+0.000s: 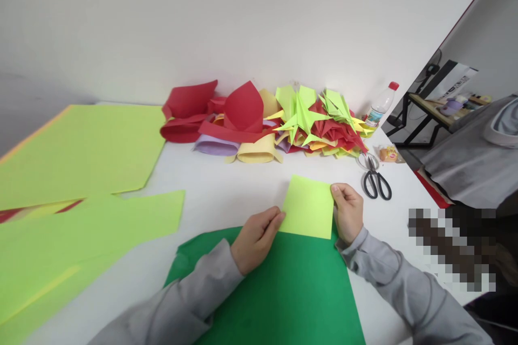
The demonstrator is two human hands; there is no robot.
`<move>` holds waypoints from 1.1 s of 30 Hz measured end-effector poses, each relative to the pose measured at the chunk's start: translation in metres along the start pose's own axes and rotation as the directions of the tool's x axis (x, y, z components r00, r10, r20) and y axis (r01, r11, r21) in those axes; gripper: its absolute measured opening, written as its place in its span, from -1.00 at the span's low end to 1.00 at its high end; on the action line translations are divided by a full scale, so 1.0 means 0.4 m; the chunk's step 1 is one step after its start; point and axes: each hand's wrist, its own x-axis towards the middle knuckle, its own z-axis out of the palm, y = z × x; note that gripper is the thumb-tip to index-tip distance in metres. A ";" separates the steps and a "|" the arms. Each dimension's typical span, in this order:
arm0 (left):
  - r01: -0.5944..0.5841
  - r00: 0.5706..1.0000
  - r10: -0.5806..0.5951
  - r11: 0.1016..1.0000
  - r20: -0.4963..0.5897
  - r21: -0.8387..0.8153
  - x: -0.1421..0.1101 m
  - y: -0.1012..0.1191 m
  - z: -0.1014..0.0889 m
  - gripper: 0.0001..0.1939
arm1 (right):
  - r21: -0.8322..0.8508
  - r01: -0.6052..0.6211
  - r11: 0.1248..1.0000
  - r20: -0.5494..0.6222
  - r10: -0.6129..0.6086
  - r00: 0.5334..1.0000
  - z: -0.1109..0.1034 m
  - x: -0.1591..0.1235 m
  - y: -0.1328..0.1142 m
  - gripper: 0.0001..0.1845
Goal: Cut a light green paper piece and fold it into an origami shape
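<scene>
Between my hands is a small square sheet of yellow-green paper (308, 207), raised over the far edge of a large green sheet (283, 291). My left hand (258, 238) pinches its left edge between thumb and fingers. On the opposite side, my right hand (348, 211) grips the upper right edge, thumb on the near face. The paper looks flat, with no fold that I can see. Black-handled scissors (376, 180) lie to the right of my right hand, beyond its reach of contact.
Large yellow-green sheets (93, 151) cover the table's left side. Along the wall stand red paper shapes (244, 108) and a pile of folded paper pieces (303, 113). A plastic bottle (380, 105) and a small wrapped item (389, 154) are at the back right. Grey cloth (465, 156) hangs beyond the table.
</scene>
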 end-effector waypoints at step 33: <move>0.132 0.988 -0.116 0.977 0.102 -0.168 -0.003 0.014 -0.013 -0.50 | -0.031 -0.009 0.999 0.075 0.012 0.997 0.001 -0.009 -0.003 -0.71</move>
